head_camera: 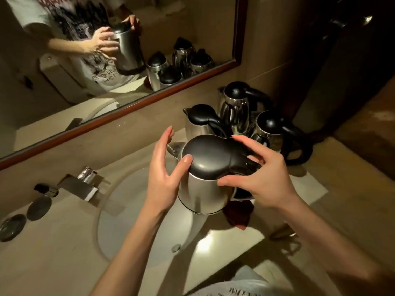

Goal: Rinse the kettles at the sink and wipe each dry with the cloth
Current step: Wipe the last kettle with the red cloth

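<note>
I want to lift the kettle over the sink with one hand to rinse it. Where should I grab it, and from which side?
Probably by the black handle on the right of the kettle, with the right hand, which is already there. The loop gives fingers something to curl round; the steel body is smooth, rounded and likely slippery. The left hand can steady the opposite wall.

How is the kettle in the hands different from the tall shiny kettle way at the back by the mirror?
The held kettle is up over the sink, between the left hand and right hand; the back kettle stands on the counter, untouched. The held kettle looks dull and brushed, while the back kettle is mirror-shiny. Both are silver metal with black lids and handles.
</note>
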A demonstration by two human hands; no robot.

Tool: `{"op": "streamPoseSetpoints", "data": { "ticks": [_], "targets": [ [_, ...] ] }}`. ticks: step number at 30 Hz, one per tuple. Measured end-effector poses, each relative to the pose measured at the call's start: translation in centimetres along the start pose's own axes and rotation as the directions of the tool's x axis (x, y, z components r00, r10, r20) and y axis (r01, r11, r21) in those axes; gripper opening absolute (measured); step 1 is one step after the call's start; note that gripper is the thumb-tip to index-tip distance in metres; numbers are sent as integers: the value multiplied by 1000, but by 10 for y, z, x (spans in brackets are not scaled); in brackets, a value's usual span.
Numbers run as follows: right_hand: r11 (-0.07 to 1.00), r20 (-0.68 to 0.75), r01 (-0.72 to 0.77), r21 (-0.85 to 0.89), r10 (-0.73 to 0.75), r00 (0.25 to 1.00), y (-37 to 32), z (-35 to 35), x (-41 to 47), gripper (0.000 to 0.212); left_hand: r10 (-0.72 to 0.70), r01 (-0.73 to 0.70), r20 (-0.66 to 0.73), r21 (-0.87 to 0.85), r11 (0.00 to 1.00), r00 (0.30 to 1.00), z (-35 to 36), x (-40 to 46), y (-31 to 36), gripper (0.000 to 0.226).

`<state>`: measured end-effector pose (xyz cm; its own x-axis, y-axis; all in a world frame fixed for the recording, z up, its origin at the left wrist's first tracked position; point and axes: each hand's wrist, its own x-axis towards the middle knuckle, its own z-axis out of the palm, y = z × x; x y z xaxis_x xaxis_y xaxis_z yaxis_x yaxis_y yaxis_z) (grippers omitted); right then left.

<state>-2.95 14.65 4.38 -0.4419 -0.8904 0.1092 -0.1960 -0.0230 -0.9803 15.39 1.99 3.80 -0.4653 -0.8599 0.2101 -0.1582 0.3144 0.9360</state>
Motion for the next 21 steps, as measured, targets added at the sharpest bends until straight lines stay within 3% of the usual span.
{"op": "streamPoseSetpoints", "data": {
  "ticks": [5,8,16,21],
  "targets": [
    [998,-147,27,-50,-34,989,-15,-17,-40,85,75,-76,81,9,997,994,11,-18,16,83],
    [993,-232,47,-109,-71,970,-20,-26,-63,88,100,-94,105,-63,994,989,13,-35,9,72],
    [985,-365,26,-172,-88,927,-21,-52,-110,82,-11,40,172,-162,986,985,46,-79,-18,64],
    [987,-397,30,-156,-91,914,-2,-81,-125,79,-128,132,134,-19,991,983,80,-98,-51,60]
  ]
}}
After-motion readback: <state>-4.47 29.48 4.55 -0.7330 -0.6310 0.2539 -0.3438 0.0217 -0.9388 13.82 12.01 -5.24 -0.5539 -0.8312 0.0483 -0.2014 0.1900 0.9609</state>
